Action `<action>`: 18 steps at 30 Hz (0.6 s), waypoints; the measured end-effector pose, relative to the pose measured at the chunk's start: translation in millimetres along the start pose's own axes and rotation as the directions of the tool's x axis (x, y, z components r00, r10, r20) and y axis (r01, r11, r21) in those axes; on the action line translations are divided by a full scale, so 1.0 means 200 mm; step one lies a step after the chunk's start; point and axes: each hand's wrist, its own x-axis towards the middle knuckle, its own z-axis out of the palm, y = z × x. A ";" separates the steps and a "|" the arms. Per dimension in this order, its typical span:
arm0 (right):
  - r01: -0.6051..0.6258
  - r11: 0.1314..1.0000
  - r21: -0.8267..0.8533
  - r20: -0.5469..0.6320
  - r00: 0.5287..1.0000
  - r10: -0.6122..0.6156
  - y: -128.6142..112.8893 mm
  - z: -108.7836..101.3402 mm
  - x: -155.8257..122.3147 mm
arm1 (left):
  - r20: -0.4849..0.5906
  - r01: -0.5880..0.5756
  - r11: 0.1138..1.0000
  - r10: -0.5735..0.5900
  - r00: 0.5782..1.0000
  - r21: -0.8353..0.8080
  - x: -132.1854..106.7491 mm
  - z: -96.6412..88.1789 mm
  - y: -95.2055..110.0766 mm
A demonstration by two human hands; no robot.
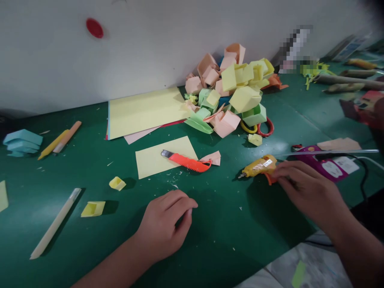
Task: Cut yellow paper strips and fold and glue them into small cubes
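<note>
My right hand [303,186] pinches the rear of a yellow glue gun [259,166] with an orange trigger. The gun lies low over the green table, nozzle pointing left; a clear glue stick [330,152] extends from its back. My left hand [168,222] rests at the table's front with curled fingers, thumb tip against the index finger, and nothing visible in them. Beyond it, an orange utility knife [190,162] with its blade out lies on a pale yellow paper sheet [150,160]. Two small folded yellow paper boxes, one nearer [93,209] and one farther [117,183], sit to the left.
A heap of folded paper boxes [228,88] stands against the wall, with scissors [265,127] partly under it. Paper sheets [144,114] lie beside it. Rolled paper sticks [57,224] are at left. A purple power strip [324,166] and cords lie right, near another person's hand [378,114].
</note>
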 end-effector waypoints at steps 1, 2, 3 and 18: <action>0.007 1.000 0.002 0.001 1.000 -0.007 0.01 0.00 0.00 | -0.001 -0.001 1.000 0.001 1.000 -0.002 0.00 0.00 0.00; 0.015 1.000 0.004 0.003 1.000 -0.015 0.02 0.01 0.00 | 0.000 -0.001 1.000 0.001 1.000 -0.003 0.00 0.00 0.00; 0.023 1.000 0.005 0.003 1.000 -0.023 0.02 0.01 -0.01 | 0.001 -0.002 1.000 0.002 1.000 -0.005 0.00 0.00 0.00; -0.008 0.998 0.067 -0.065 0.998 0.013 0.01 0.04 0.01 | 0.024 0.005 1.000 -0.005 1.000 -0.001 -0.01 0.00 0.00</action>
